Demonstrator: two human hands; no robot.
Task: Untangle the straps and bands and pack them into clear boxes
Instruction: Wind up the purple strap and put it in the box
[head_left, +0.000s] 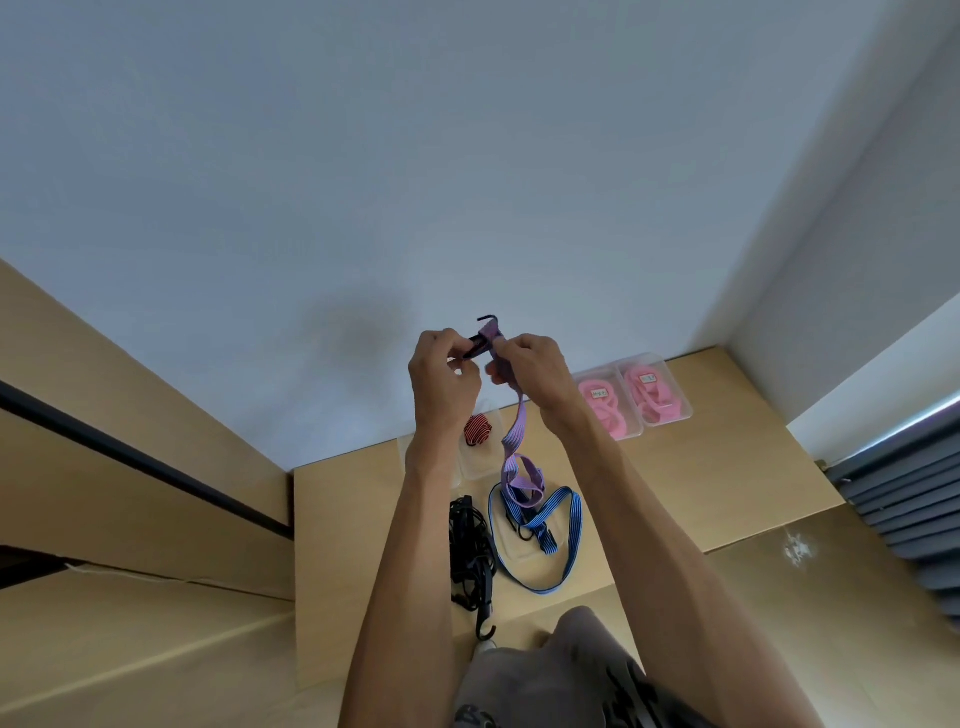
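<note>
Both hands are raised in front of the wall, holding a purple striped strap (514, 441) by its top end. My left hand (444, 382) pinches the black hook end of it. My right hand (535, 371) grips the strap just below the fold. The strap hangs down and its lower loops rest on a blue striped strap (569, 540) lying on the table (701, 493). A tangle of black straps (470, 551) with a hook lies to the left of the blue one. A rolled red striped strap (478, 430) sits in a clear box (480, 465).
Two clear boxes (631, 397) holding pink bands stand at the back right by the wall. A flat clear lid (519, 543) lies under the blue strap. A wooden partition runs along the left; a grey slatted unit stands at the right.
</note>
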